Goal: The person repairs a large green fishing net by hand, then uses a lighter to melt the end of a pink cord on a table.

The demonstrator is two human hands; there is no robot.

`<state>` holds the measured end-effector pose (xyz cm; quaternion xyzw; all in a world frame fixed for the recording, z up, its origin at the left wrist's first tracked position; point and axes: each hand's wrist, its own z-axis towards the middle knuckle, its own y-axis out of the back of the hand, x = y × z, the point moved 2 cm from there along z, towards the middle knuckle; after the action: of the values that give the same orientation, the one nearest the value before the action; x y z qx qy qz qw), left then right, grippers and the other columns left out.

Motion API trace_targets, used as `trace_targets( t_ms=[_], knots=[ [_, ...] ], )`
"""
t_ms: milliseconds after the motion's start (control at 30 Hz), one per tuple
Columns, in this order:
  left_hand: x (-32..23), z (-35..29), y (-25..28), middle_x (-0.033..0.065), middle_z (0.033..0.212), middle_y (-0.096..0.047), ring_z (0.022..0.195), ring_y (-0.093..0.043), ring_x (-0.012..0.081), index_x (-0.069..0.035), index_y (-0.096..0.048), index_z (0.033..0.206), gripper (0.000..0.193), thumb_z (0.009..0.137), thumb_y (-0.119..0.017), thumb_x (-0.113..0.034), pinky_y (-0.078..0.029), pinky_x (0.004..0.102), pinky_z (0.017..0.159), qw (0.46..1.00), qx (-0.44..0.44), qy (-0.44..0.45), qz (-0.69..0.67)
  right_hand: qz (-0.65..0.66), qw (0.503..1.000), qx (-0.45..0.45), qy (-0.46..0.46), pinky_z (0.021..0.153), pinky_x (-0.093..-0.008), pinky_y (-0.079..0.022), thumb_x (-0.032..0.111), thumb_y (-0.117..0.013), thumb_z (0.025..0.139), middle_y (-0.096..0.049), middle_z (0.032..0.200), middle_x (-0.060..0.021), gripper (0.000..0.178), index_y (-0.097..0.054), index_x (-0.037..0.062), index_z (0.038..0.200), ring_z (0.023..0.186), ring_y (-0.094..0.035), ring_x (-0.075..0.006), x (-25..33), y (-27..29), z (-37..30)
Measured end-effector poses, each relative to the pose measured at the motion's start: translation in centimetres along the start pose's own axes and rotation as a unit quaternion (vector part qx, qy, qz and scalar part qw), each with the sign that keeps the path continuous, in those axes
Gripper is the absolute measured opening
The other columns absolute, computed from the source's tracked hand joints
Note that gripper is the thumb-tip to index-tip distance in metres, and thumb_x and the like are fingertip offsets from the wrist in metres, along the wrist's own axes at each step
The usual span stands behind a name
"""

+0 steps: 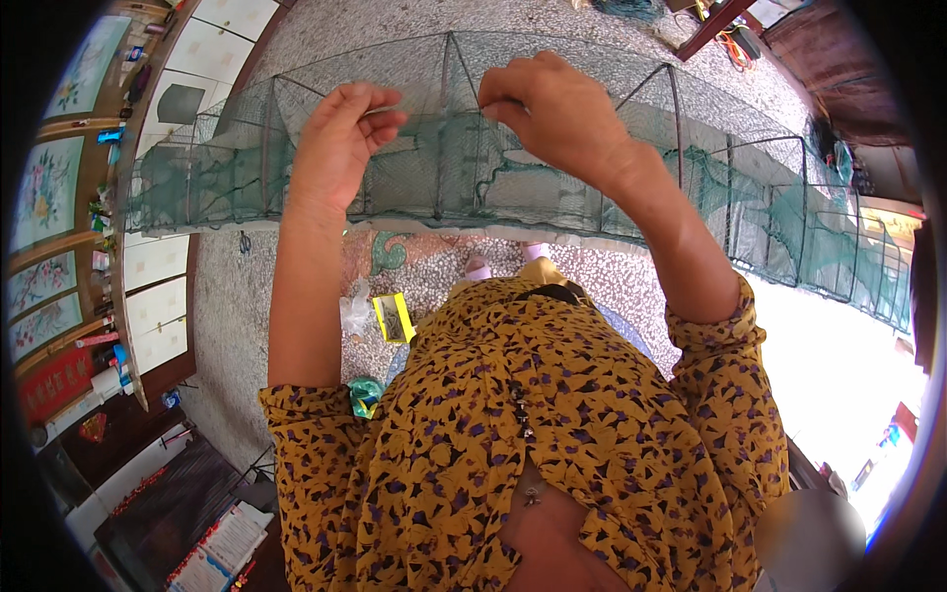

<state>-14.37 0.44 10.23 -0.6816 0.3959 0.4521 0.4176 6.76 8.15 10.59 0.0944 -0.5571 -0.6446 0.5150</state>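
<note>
Both hands are raised in front of the person, working at the upper edge of a long green net cage (552,183) made of mesh stretched over a row of dark rectangular wire frames. Left hand (340,148) has its fingers curled in a pinch, thumb against fingertips, gripping the mesh just beside one of the upright frame wires. Right hand (557,109) is likewise clenched in a pinch on the top edge of the netting, close to the next frame wire, with its knuckles turned up toward the camera. The two hands sit near each other but do not touch.

The net cage stretches in a curve from the left side of the view to the far right, hanging above a speckled stone floor (227,296). Below it on the floor lie a small yellow box (393,318), a crumpled clear plastic bag (355,314) just beside it, and a bit of green netting (364,395) near the person's left elbow. The person wears a yellow blouse with a dark leaf print (552,424), sleeves pushed up.
</note>
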Motion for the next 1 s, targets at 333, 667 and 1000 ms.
trace_targets(
  t_ms=[333, 667, 1000],
  knots=[
    [1.2, -1.1, -0.1, 0.0073, 0.090, -0.064, 0.061, -0.049, 0.0046, -0.006, -0.055, 0.085, 0.015, 0.092, -0.050, -0.019, -0.036, 0.0170, 0.050, 0.986, 0.049, -0.025, 0.155, 0.088, 0.994, 0.022, -0.062, 0.071, -0.0349, -0.047, 0.017, -0.061, 0.080, -0.061, 0.084, -0.0045, 0.009, -0.062, 0.0102, 0.086, 0.079, -0.057, -0.0229, -0.1, -2.7, -0.6],
    [3.8, -0.5, -3.0, 0.0072, 0.085, -0.064, 0.062, -0.052, 0.0070, -0.006, -0.053, 0.085, 0.013, 0.092, -0.049, -0.017, -0.036, 0.0182, 0.050, 0.994, 0.082, 0.000, 0.067, 0.321, 0.925, -0.096, -0.177, 0.065, -0.0317, -0.046, 0.017, -0.069, 0.073, -0.056, 0.082, -0.0092, 0.018, -0.061, 0.0064, 0.084, 0.075, -0.054, -0.0221, 1.0, -2.3, -3.0],
    [3.9, -1.5, -5.8, 0.0051, 0.080, -0.061, 0.065, -0.053, 0.0080, -0.007, -0.051, 0.086, 0.012, 0.091, -0.048, -0.017, -0.038, 0.0199, 0.052, 0.994, 0.108, 0.013, 0.017, 0.045, 0.980, -0.188, 0.054, 0.065, -0.0298, -0.045, 0.015, -0.068, 0.076, -0.054, 0.084, -0.0077, 0.012, -0.061, 0.0067, 0.083, 0.075, -0.054, -0.0218, 1.9, 0.0, -3.4]
  ],
)
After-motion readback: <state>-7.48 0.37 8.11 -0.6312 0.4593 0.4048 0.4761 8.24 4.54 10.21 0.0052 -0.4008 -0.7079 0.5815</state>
